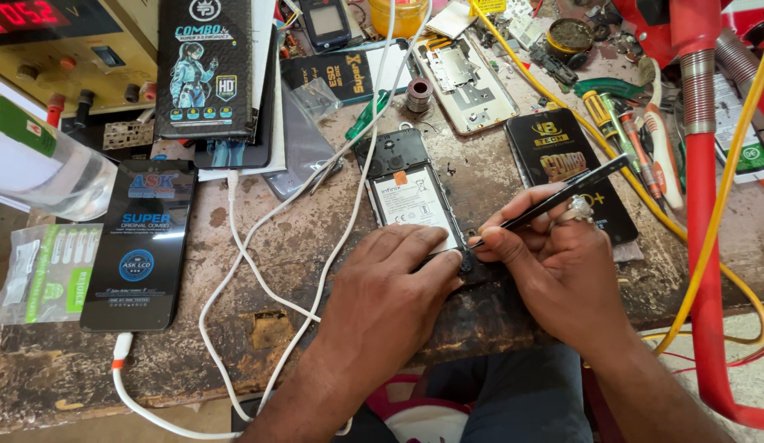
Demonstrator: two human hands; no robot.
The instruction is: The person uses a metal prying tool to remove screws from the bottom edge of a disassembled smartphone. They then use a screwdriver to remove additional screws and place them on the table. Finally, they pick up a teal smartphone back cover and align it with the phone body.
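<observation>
i see my left hand (398,275) pressed flat on the lower end of the opened phone (415,193), which lies back-up mid tabletop (497,176), its white battery label showing. my right hand (554,258) has its grip pinching black tweezers (562,199), tip at the phone's bottom edge. a tall black package with blue print (140,246) lies far left, a black-and-gold one (562,160) just right of the phone, and a white cable (259,246) loops between.

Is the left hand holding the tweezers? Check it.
No. The right hand holds the black tweezers; the left hand presses the opened phone.
</observation>
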